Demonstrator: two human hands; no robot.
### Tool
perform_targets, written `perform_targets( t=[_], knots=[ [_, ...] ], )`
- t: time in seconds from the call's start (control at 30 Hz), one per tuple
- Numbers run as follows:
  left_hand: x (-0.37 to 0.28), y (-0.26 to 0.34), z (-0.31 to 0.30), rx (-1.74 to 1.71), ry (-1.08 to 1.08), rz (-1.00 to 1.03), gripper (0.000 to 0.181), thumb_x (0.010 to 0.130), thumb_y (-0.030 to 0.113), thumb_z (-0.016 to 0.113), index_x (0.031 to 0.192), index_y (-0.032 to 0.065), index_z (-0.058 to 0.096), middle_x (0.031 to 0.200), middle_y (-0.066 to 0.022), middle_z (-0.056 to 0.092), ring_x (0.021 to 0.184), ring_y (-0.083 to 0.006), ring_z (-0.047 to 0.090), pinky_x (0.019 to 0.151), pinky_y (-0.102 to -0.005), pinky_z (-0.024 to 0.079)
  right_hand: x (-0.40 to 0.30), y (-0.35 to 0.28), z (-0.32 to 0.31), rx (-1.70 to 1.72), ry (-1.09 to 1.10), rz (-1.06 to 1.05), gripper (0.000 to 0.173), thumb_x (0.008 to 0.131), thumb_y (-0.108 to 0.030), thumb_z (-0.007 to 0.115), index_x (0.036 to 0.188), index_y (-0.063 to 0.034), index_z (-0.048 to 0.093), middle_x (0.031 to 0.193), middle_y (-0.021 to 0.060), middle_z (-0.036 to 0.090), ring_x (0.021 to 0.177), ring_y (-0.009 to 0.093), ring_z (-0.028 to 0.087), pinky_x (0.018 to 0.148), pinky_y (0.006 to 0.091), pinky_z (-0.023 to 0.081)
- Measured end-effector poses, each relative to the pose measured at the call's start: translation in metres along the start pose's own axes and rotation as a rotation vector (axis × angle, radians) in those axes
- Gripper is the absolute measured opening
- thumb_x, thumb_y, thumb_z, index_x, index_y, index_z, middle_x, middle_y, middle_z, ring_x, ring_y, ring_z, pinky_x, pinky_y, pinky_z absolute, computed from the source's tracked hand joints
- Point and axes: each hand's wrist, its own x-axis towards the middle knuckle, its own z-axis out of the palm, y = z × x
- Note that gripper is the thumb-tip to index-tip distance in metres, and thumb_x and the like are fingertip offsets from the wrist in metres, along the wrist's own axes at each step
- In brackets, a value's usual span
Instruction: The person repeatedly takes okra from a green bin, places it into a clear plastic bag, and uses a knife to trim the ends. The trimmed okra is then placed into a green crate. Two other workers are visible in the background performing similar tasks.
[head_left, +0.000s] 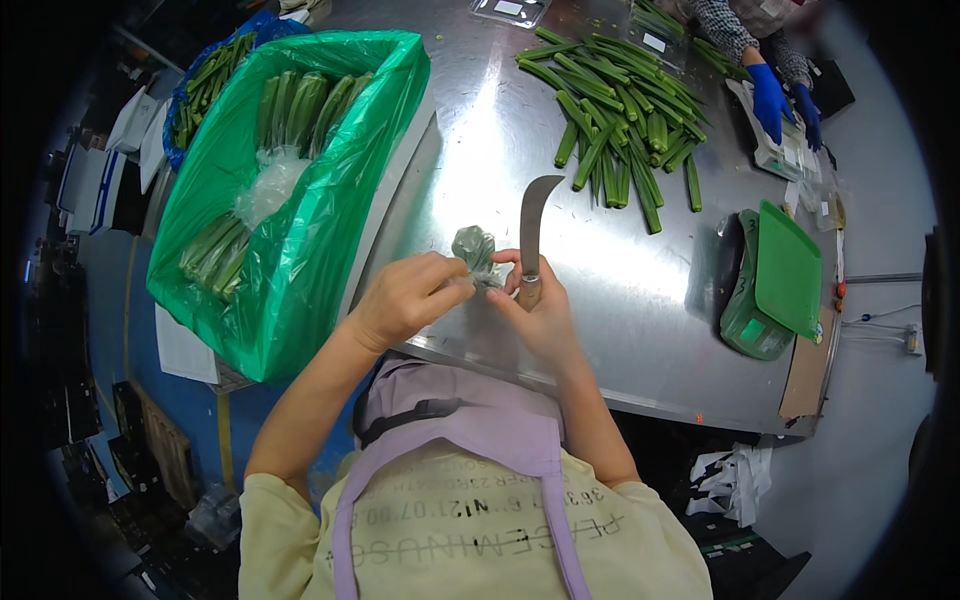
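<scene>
A hooked knife (533, 217) with a wooden handle stands in my right hand (546, 311), its blade pointing away from me. Between that hand's fingertips and my left hand (411, 296) is a small piece of thin clear plastic, likely a bag (474, 246), bunched up just above the table. The left fingers pinch its near side. To my left is a crate lined with a green plastic bag (352, 217); inside lie bundles of okra (307, 105) in clear plastic bags. Beyond the knife, loose okra pods (622, 112) are heaped on the steel table (480, 150).
At right stands a scale with a green tray (787, 270). A co-worker's blue-gloved hand (769, 101) is over another scale (776, 154) at the far right. A blue bag of okra (214, 82) sits behind the green-lined crate. The table's front edge (645, 405) runs before me.
</scene>
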Motion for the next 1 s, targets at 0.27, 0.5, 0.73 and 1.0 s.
perform_targets(
  t=[0.27,0.5,0.73,1.0],
  knots=[
    [-0.004,0.0,-0.004,-0.089,0.118,0.032,0.015,0.062,0.003,0.063,0.077,0.0056,0.061,0.079,-0.0055,0.057,0.062,-0.0176,0.056,0.051,-0.0274,0.046,0.008,-0.008,0.005,-0.003,-0.195,0.045,0.022,0.079,-0.004,0.064,0.097,-0.0012,0.052,0.084,0.0033,0.06,0.065,0.003,0.047,0.057,0.0173,0.038],
    [-0.019,0.009,0.009,-0.067,0.115,-0.161,0.019,0.059,-0.003,0.061,0.076,0.0059,0.061,0.073,-0.0049,0.056,0.057,-0.0184,0.056,0.048,-0.0279,0.045,0.006,0.01,0.002,0.314,-0.023,0.2,0.025,0.076,-0.002,0.066,0.081,-0.0069,0.042,0.088,0.01,0.062,0.067,0.005,0.049,0.059,0.0198,0.042],
    [-0.023,0.01,0.01,-0.076,0.12,-0.172,0.014,0.06,-0.004,0.062,0.07,0.0049,0.057,0.067,-0.0049,0.055,0.055,-0.02,0.056,0.047,-0.0282,0.044,0.005,-0.001,0.011,0.163,-0.096,0.081,0.026,0.076,-0.003,0.066,0.08,-0.008,0.041,0.081,0.0099,0.062,0.064,0.006,0.051,0.059,0.0208,0.044],
    [-0.029,0.024,0.009,-0.195,0.042,-0.382,0.018,0.066,0.009,0.067,0.075,0.0058,0.051,0.07,-0.004,0.054,0.059,-0.0243,0.054,0.053,-0.0318,0.045,0.009,0.009,0.01,0.177,0.07,0.204,0.025,0.077,-0.004,0.066,0.08,-0.0057,0.042,0.075,0.0065,0.059,0.068,0.007,0.053,0.06,0.0211,0.044]
  ],
)
